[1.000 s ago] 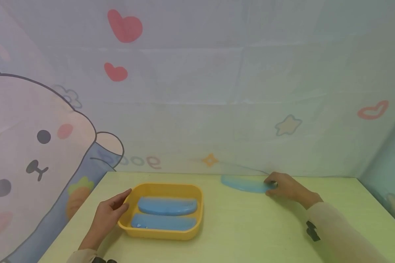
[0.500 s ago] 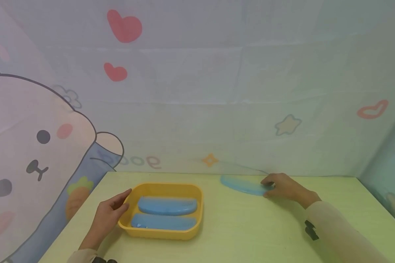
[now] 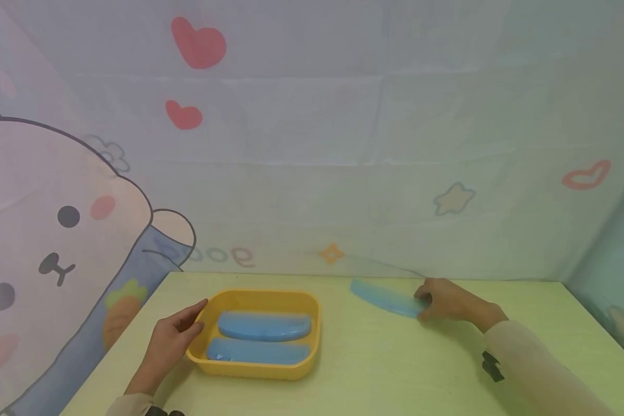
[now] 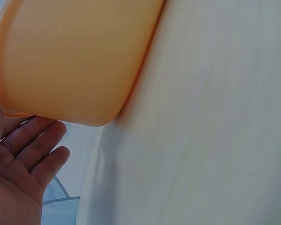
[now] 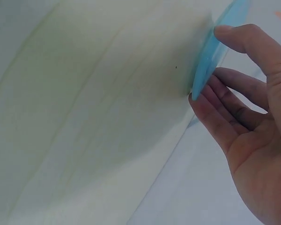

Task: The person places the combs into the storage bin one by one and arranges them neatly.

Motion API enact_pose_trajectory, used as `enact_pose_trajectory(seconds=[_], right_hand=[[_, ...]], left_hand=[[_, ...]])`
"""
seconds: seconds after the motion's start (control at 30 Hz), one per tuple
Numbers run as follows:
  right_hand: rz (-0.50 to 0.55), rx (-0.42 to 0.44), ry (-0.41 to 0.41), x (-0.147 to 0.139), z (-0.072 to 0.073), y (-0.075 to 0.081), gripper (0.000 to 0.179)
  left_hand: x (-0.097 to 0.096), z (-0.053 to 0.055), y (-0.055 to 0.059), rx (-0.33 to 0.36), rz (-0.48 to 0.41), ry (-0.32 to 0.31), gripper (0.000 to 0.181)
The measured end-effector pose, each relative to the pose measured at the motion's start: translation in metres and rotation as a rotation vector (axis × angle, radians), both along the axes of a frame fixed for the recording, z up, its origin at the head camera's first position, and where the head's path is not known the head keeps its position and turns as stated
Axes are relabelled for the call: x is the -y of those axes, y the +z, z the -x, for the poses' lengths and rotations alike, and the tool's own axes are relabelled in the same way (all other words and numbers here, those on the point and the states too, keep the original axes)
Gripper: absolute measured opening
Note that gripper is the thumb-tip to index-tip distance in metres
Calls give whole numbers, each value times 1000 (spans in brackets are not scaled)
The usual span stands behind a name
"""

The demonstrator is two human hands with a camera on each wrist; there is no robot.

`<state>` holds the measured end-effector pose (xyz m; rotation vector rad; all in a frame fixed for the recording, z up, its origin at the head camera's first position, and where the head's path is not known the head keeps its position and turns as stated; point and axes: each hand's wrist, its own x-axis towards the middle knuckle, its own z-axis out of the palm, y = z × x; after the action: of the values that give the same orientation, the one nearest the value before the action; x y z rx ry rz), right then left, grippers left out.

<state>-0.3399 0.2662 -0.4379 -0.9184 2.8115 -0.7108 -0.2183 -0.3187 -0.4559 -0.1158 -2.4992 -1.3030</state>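
Observation:
In the head view my right hand (image 3: 453, 301) pinches a translucent blue comb (image 3: 382, 297) by its right end, at the back of the table. The right wrist view has the thumb on one face of the comb (image 5: 208, 63) and fingers at its other side and lower end. My left hand (image 3: 170, 341) holds the left rim of a yellow tray (image 3: 262, 371), thumb over the rim. Its other fingers lie along the outside, as the left wrist view shows. Inside the tray are two blue combs, the rear comb (image 3: 264, 328) and the front comb (image 3: 260, 351).
The pale yellow-green table (image 3: 374, 370) ends at a cloth backdrop (image 3: 312, 173) printed with hearts, a star and a cartoon animal. Another cloth wall (image 3: 616, 277) stands along the right side.
The comb in my right hand has swung, its right end coming nearer to me while its left end stays near the backdrop. The left hand and tray have not moved.

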Motion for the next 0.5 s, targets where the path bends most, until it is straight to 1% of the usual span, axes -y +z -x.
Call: enact_pose_trajectory(seconds=[0.17, 0.33, 0.5], right_hand=[[3, -26, 16, 2, -4, 0, 48], [24, -28, 10, 6, -7, -1, 49], [28, -73, 17, 11, -8, 0, 50]], left_hand=[[1, 1, 0, 1, 4, -1, 43], [0, 1, 0, -6, -3, -7, 43], [0, 1, 1, -6, -6, -7, 43]])
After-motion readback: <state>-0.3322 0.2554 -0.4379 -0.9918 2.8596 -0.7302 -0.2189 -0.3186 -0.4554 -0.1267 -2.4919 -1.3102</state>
